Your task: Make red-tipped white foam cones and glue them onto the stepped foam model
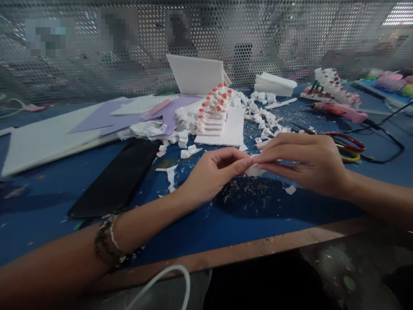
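My left hand and my right hand meet over the blue table, both pinching a small white paper piece between thumb and fingers. The fingers of both hands are closed on it. A beaded bracelet sits on my left wrist. Fine shavings lie on the table just under the hands. Behind the hands stands a stepped white foam model topped with small red and white pieces.
A black flat slab lies at the left, beside white and purple sheets. Red and yellow scissors, a pink glue gun with black cord and a second decorated model are at the right. White scraps litter the middle. A perforated metal screen backs the table.
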Demonstrator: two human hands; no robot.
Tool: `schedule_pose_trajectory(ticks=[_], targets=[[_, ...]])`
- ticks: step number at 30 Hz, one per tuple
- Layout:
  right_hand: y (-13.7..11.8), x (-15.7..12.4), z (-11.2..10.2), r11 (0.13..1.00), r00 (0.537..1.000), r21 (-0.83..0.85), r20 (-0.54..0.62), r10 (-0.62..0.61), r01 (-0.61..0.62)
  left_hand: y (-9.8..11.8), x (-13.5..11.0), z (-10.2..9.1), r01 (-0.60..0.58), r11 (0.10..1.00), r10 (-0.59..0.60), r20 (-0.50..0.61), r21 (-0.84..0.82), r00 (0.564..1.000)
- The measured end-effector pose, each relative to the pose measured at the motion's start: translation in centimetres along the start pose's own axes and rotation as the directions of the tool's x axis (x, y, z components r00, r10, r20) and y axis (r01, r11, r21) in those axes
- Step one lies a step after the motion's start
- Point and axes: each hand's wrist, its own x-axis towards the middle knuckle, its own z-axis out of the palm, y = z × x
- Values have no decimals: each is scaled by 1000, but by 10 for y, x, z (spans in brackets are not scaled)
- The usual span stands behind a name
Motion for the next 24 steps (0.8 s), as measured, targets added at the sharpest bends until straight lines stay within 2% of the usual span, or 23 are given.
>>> schedule_pose_trajectory(ticks=[6,11,16,19,22,24], targets=[[1,1,1,1000,1000,-12,-11,6,-6,2,-1,1,-39,998,38,27,39,999],[1,1,1,995,995,9,15,95,-95,0,-4,2,-120,979,120,9,163,993],[-3,2,3,981,980,4,35,193,-194,1,-8,4,-229,903,260,-38,364,965],[-5,2,4,972,972,6,30,233,-233,4,-9,6,-286,849,327,-17,445,945],[-5,2,4,966,967,33,30,254,-255,7,-9,6,-309,823,350,4,476,937],[-5,1,5,956,958,73,38,283,-285,7,-8,5,-287,837,331,-13,466,944]])
